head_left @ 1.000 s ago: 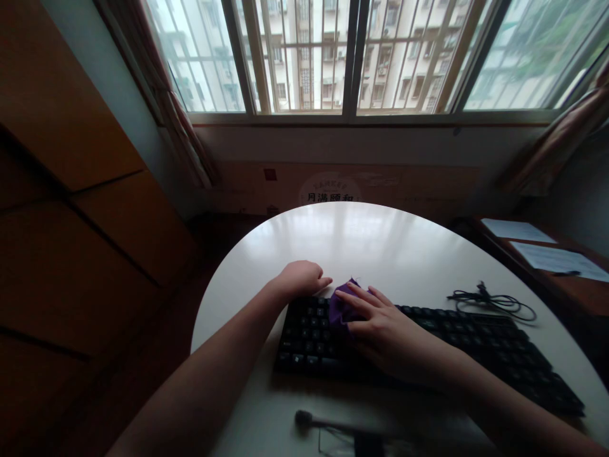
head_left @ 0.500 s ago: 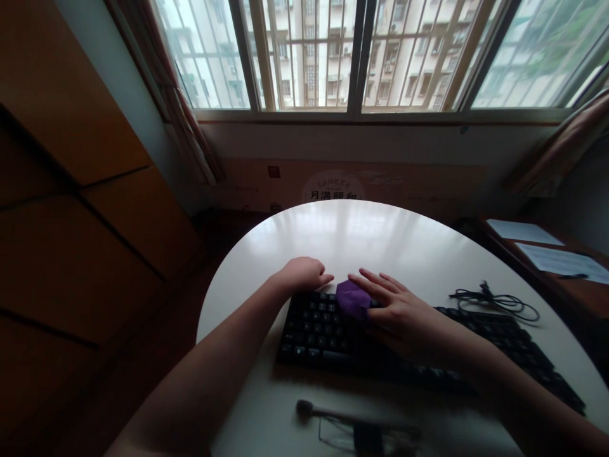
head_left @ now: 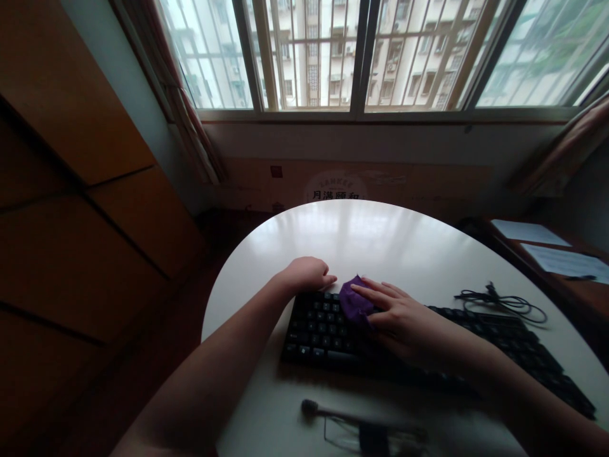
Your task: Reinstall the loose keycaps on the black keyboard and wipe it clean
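A black keyboard (head_left: 320, 327) lies at a slant on the round white table. My left hand (head_left: 311, 273) rests at its far left corner, fingers curled down against the far edge and thumb pointing right; the fingertips are hidden. Over the left-middle keys, my right hand (head_left: 392, 311) presses a crumpled purple cloth (head_left: 354, 301) onto the keyboard. Its fingers stretch across the right part of the cloth, while the palm and wrist cover the keys behind. The coiled black cable (head_left: 504, 303) sits beyond the keyboard's far right side.
In front of the keyboard lie a dark-headed brush-like tool (head_left: 310, 408) and a thin wire frame with a dark block (head_left: 373, 438), both blurred. Papers (head_left: 564, 261) and a pen (head_left: 580, 277) lie on a brown surface at right. A wooden cabinet (head_left: 57, 241) stands left; a barred window faces me.
My right hand shifted right with the cloth, its fingers lifted partly off it, then came back down onto it. My left hand stays at the keyboard's corner. The view has shifted slightly.
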Tool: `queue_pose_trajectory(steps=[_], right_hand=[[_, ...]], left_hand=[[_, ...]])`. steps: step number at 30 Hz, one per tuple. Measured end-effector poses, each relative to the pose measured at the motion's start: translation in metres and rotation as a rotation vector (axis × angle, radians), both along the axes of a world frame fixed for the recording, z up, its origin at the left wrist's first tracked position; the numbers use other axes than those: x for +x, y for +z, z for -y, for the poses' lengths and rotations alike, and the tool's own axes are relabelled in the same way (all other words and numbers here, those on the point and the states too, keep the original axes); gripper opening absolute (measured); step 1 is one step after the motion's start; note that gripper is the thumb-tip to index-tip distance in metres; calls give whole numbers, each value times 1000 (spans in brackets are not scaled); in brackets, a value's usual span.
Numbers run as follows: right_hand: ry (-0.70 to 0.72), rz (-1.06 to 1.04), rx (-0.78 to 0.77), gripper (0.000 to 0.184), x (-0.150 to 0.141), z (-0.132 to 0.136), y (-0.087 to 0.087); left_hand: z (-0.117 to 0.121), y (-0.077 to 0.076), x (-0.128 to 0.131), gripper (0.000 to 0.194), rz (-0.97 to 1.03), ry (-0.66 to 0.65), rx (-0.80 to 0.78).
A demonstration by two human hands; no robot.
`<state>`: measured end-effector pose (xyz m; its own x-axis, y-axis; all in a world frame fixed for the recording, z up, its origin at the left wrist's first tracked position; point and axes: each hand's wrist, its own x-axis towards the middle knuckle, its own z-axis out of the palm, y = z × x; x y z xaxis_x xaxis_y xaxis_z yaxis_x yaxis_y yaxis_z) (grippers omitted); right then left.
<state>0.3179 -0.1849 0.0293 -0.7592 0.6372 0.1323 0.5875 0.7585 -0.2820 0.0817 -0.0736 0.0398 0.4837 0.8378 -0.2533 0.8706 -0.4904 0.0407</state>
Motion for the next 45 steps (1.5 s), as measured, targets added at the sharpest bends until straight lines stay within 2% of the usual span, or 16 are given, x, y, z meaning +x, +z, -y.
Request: queue_pose_trajectory(steps=[5,11,16,25,27,29,33,35,37,39,41,42,45], right_hand=[[4,-41,-12,22,-5,1,0],[4,-43,6,16,-4,-1,-1],[13,-100,-46,20,-2,-3,-2],[16,-168,-36,20,-2,-3,1],[9,-273,-88,23,7,-8,4],[-13,-431,-206,26,19,-14,11],[-80,-718,-533,27,43,-12,31],[-70,-854,-719,35,49,-4,41],[46,-963,-911,39,52,4,48],[225,-1041,-1020,44,52,9,52],[344,-1020,-1033,49,50,9,52],[333,-969,-1009,47,48,8,52],[102,-650,-801,30,36,3,45]], left_hand=[[1,2,0,44,2,-9,3],[1,2,-1,44,1,-11,-7],[0,1,-2,43,3,-9,-11],[1,2,-1,43,5,-4,-14],[1,3,-1,43,2,0,-20],[1,3,-1,42,1,6,-28],[1,3,-1,41,4,15,-38],[1,3,-1,41,7,14,-41],[1,2,-1,41,10,13,-41],[0,1,-1,41,11,12,-41],[0,1,-1,42,12,9,-42],[0,1,-1,42,13,8,-42],[0,2,-1,43,13,8,-38]])
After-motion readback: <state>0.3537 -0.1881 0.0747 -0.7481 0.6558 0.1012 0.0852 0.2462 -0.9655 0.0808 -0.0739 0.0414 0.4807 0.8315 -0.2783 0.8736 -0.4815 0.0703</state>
